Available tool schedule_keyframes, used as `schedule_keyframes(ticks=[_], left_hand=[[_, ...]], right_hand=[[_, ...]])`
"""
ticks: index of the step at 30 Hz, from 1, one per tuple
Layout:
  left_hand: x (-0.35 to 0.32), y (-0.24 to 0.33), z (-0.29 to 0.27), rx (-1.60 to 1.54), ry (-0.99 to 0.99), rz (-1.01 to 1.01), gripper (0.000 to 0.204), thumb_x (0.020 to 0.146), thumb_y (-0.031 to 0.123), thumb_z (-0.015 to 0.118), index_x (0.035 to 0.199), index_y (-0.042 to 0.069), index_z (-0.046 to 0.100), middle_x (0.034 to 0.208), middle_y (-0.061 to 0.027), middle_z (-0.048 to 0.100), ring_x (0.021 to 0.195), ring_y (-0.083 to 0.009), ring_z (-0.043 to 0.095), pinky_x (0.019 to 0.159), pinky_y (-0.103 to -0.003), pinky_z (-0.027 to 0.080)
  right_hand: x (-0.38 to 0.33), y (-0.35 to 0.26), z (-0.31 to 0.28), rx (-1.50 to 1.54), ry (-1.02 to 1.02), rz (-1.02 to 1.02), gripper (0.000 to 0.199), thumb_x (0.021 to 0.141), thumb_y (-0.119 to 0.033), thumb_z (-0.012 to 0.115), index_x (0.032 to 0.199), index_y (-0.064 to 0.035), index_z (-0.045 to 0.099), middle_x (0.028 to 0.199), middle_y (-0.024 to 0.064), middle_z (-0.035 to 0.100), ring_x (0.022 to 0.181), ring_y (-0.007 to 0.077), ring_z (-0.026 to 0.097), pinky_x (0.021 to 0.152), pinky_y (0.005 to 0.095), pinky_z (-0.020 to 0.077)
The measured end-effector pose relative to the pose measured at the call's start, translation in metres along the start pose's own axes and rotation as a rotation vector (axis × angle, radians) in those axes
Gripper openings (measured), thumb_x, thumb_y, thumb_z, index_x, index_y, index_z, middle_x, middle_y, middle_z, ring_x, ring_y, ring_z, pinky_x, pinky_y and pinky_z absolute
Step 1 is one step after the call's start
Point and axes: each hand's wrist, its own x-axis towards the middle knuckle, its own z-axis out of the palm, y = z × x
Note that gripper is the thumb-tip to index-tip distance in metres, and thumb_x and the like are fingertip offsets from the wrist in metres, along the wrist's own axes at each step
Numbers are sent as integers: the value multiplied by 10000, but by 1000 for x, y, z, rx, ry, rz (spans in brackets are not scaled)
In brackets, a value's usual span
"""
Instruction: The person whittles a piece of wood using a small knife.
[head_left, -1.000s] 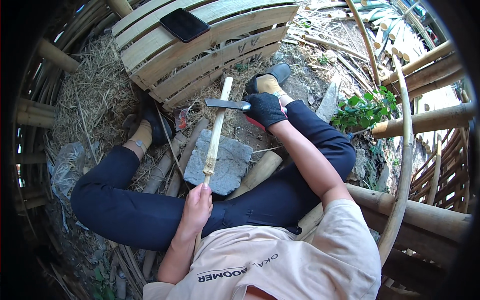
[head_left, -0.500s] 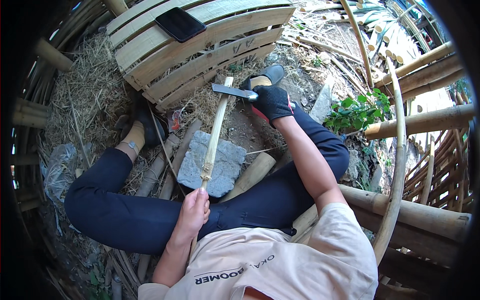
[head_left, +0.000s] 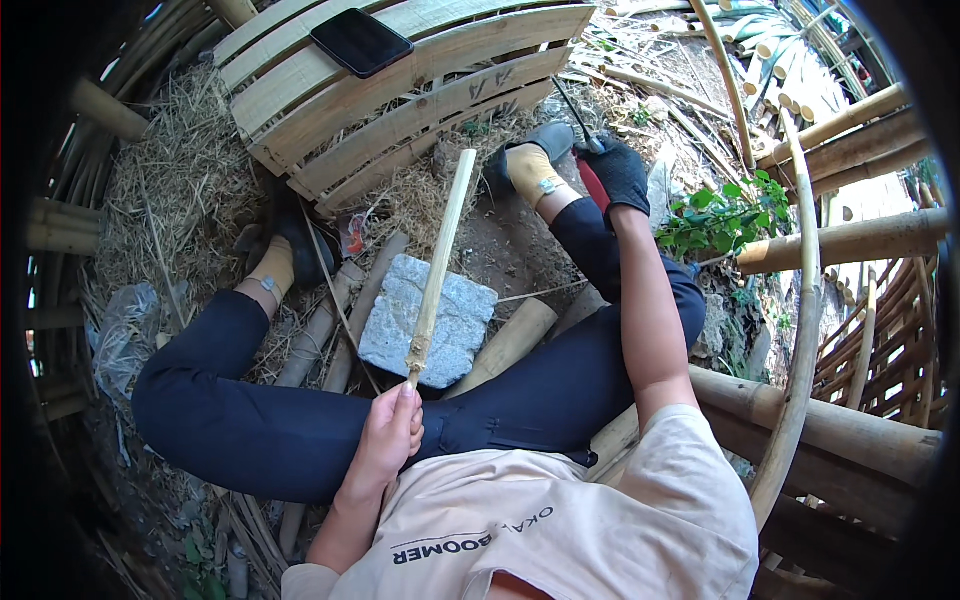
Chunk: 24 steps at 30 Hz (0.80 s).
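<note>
My bare left hand (head_left: 389, 430) is closed round the lower end of a pale bamboo strip (head_left: 441, 265), close to my lap. The strip points away from me over a grey stone block (head_left: 385, 325), its node just above my fist. My right hand (head_left: 613, 175), in a black glove with red on it, is closed on the handle of a knife (head_left: 572, 108). It is beside my right foot, well apart from the strip. The blade is seen nearly edge-on as a thin dark line, its tip by the crate's corner.
A slatted wooden crate (head_left: 420, 85) stands ahead, with a black phone (head_left: 361, 43) on top. Bamboo poles (head_left: 510, 345) lie under my legs. A leafy green plant (head_left: 722, 215) and a bamboo rail (head_left: 845, 240) are at the right. Straw (head_left: 180, 190) covers the ground at the left.
My right hand has swung the knife away from the strip, outward to the right and forward. The left hand still grips the strip, which has shifted slightly right.
</note>
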Motion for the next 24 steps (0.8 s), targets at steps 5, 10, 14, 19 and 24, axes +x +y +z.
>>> schedule_keyframes(ticks=[5,10,14,19,24], left_hand=[[3,3,-1,8,9,-52,362,1087,391,395,837,130,407,603,73,299,425,-11,234,374,-206,170],[5,3,-10,-144,-96,-81,361,1092,383,384,833,132,409,597,85,268,437,-9,231,385,-199,174],[6,7,-11,-180,-136,-77,358,1095,371,376,821,142,391,598,82,248,443,-14,199,384,-206,158],[6,14,-10,-152,-128,-55,364,1095,373,377,811,146,385,599,83,248,447,-13,203,387,-205,156],[7,20,-11,-128,-108,-3,357,1094,370,386,819,140,390,606,83,249,449,-12,201,391,-204,154]], right_hand=[[-23,-39,-4,19,-64,-132,382,809,-496,707,955,-146,756,873,226,701,829,404,693,750,471,552],[-52,-71,-3,472,-483,-139,402,848,-464,715,1031,-106,714,927,158,723,797,312,705,736,407,555],[-53,-65,8,752,-612,90,345,860,-352,766,965,-43,656,751,35,598,682,95,548,595,292,479],[-55,-54,19,419,-714,11,383,852,-413,738,1017,-76,668,840,112,667,750,211,638,683,360,520],[-59,-46,27,-126,-676,-454,401,841,-437,725,1057,-103,672,901,150,689,803,283,671,735,398,532]])
